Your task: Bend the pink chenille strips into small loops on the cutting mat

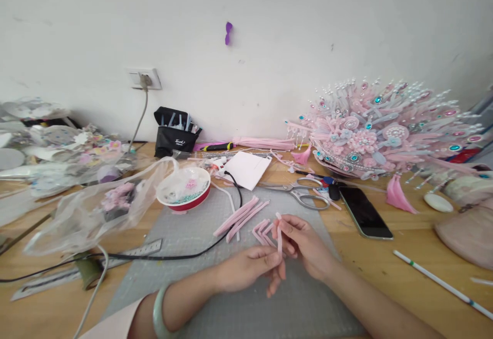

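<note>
Between my two hands stands a short pale pink chenille stem (280, 237), bent near its top. My left hand (246, 268) pinches its lower end between thumb and fingers. Higher up, my right hand (302, 241) grips the same stem by the bend. Just behind them on the grey cutting mat (185, 293) lie several pink stems bent into V shapes (261, 232), partly hidden by my right fingers. Farther left is a bunch of straight pink chenille stems (241, 218). A pair of scissors (296, 191) rests open beyond my right hand.
A red-rimmed bowl of beads (184, 203) stands at the mat's back left. A black cable (165, 258) crosses the mat. Right are a phone (365, 213), a white stick (442, 282) and a large pink beaded headdress (377, 133). Plastic bags (142, 200) crowd the left.
</note>
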Tool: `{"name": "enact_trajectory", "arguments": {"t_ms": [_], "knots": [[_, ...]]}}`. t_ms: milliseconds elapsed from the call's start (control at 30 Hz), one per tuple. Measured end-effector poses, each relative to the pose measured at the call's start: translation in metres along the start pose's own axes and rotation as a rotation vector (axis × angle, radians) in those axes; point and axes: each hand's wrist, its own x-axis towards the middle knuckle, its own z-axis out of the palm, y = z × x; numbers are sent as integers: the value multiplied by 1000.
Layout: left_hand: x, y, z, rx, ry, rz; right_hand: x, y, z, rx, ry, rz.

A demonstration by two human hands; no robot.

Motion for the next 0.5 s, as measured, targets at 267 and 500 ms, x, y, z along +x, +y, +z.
{"name": "enact_trajectory", "arguments": {"t_ms": [267,500], "knots": [[1,0,-4,-149,104,69,3,-9,-17,99,-193,62],[2,-1,-6,-157,169,136,4,-10,-20,70,-193,57]]}}
